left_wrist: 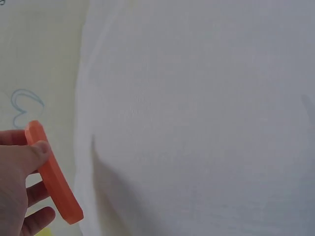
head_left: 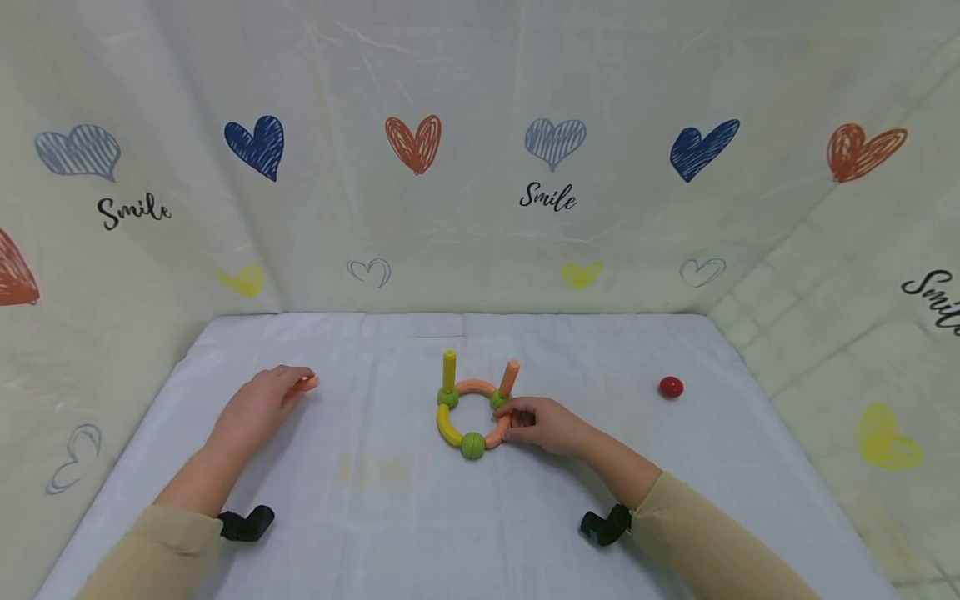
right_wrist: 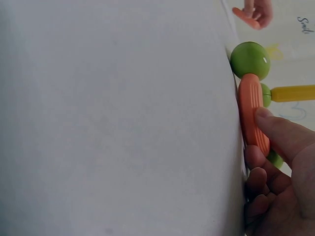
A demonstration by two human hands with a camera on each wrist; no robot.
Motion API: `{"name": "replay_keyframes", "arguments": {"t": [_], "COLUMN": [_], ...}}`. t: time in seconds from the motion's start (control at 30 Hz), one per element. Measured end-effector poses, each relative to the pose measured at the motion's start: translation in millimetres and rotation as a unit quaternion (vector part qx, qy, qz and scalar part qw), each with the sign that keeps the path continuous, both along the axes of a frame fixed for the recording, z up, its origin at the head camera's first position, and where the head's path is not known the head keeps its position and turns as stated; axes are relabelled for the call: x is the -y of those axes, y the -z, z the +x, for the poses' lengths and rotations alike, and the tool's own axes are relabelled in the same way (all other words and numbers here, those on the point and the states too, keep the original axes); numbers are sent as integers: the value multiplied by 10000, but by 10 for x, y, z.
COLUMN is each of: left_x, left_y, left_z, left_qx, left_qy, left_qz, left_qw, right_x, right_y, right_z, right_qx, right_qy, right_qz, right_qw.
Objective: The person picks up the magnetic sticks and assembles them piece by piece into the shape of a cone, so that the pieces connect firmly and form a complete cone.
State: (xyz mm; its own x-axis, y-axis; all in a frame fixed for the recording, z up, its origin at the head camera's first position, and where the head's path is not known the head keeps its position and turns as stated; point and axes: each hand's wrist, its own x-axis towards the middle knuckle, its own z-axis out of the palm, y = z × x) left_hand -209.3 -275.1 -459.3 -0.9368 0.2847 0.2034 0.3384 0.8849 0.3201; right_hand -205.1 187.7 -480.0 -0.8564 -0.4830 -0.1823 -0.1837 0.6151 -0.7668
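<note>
A toy ring (head_left: 471, 417) of curved orange and yellow sticks joined by green balls lies mid-table. A yellow stick (head_left: 448, 371) and an orange stick (head_left: 510, 377) stand upright on its rear balls. My right hand (head_left: 542, 423) holds the ring's right side, thumb and fingers pinching the curved orange piece (right_wrist: 252, 112) next to a green ball (right_wrist: 250, 60). My left hand (head_left: 262, 402) rests on the table at the left and pinches a loose orange stick (left_wrist: 53, 174) between thumb and fingers.
A red ball (head_left: 671, 387) lies alone at the right of the white tablecloth (head_left: 390, 500). Cloth walls printed with hearts and "Smile" enclose the table on three sides. Black wrist mounts (head_left: 246, 523) sit near the front edge.
</note>
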Motion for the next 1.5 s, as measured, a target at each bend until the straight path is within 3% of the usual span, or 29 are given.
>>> {"name": "replay_keyframes", "arguments": {"t": [0.33, 0.87, 1.27, 1.5], "left_x": [-326, -738, -1171, -1422], "left_y": [-23, 76, -42, -122], "left_z": [114, 227, 330, 384], "left_qx": [43, -48, -2, 286], "left_qy": [73, 136, 203, 191], "left_qz": [471, 825, 1269, 1608], "left_qw": [9989, 9965, 9917, 9864], "right_x": [8, 6, -21, -12], "right_y": [21, 20, 15, 26], "right_z": [-1, -15, -26, -23], "right_qx": [56, -20, -15, -42], "right_qy": [2, -94, -46, -89], "right_qz": [14, -62, 60, 11], "right_qw": [10000, 9999, 10000, 10000]}}
